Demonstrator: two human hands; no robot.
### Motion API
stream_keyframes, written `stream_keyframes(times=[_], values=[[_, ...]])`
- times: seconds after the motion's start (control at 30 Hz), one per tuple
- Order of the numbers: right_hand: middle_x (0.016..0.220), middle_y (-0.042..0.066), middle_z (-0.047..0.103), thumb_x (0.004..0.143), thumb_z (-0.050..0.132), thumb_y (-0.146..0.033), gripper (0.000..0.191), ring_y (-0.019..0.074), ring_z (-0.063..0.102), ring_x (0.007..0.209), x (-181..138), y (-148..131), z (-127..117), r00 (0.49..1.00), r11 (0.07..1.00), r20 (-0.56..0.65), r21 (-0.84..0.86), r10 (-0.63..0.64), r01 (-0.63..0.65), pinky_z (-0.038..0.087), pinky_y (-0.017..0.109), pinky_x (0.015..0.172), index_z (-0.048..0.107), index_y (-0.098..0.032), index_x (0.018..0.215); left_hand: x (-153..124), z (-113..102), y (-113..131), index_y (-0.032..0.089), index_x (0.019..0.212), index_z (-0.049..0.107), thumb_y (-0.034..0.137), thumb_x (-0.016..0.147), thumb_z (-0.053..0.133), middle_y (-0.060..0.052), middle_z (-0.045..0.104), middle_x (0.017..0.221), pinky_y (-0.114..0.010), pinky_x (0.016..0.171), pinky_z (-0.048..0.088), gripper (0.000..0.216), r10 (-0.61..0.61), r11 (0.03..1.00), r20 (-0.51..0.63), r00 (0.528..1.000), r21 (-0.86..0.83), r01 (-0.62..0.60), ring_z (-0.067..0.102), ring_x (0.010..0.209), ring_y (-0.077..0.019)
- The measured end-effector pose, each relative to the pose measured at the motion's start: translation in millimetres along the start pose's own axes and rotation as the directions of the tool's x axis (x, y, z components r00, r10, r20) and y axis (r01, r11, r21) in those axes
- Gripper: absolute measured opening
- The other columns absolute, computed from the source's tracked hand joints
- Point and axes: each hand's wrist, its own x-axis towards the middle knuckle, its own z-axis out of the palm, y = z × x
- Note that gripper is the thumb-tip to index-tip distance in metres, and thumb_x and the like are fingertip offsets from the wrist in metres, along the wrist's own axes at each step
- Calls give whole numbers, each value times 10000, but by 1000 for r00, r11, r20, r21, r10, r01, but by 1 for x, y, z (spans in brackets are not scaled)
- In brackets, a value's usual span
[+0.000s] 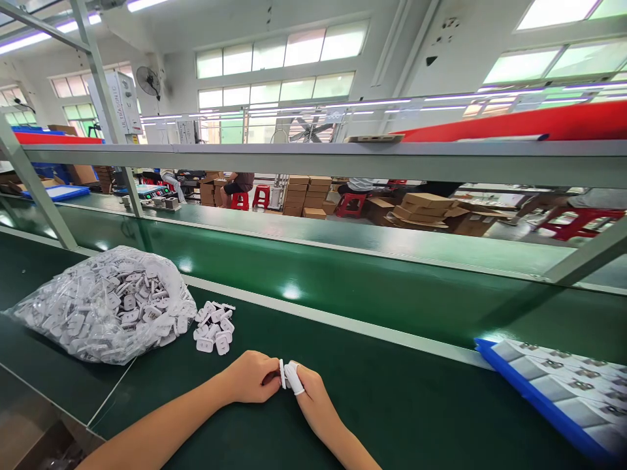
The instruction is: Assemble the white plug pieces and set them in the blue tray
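Note:
Both my hands meet low in the middle of the dark green bench (pixel 401 405). My left hand (pixel 249 377) is closed, its fingertips pinching a small white plastic part (pixel 283 373). My right hand (pixel 311 395) is also closed against that part, and its forefinger wears a white finger cot. A small heap of loose white plug parts (pixel 214 328) lies just beyond my left hand. Beside it sits a clear plastic bag (pixel 105 307) stuffed with many more of the same parts.
A blue tray (pixel 529 391) holding several grey-white pieces sits at the right edge. A green conveyor belt (pixel 343 274) runs across behind the bench under a grey metal frame (pixel 313 158). Beyond it are stacked cardboard boxes (pixel 304 194), red stools and seated workers.

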Motion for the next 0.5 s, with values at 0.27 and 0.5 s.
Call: stream_keyframes(times=[0.27,0.5], values=[[577,-16,430,916,339,-336,355,118,366,529,-1,0,1,1000,1000,-5,1,2,-2,276,249,513,331,-199,589,0,0,2,192,704,400,197,805,497,35,480,594,-223,550,313,140,1,1000,2,1000,-12,-1,454,541,-110],[575,-16,429,919,338,-348,367,117,366,528,0,-2,-1,1000,1000,-11,-4,-6,6,277,247,513,324,-198,585,0,-1,0,190,699,400,199,805,499,30,488,603,-226,541,308,146,-4,1000,12,1000,2,4,458,542,-110]])
